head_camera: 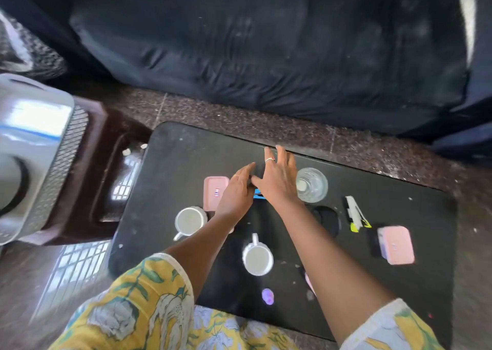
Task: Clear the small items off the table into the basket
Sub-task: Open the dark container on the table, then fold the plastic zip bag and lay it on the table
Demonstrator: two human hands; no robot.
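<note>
Basket (32,147): left of my counter (173,163), on a brown stool (106,163).
Counter: black, speckled floor (346,147) around.
Items: two cups (190,220), glass (311,184), pink boxes (396,244).
Left hand (237,192): fingers extended, grip unclear.
Right hand (279,182): spread, empty, near far edge.

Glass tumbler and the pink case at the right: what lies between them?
In the head view, a white-and-yellow utility knife lies between the glass tumbler and the pink case.

You're in a home living room: dark sofa (266,56) beyond your grip, low black table (399,283) with mugs (257,258), speckled stone floor (372,147).
</note>
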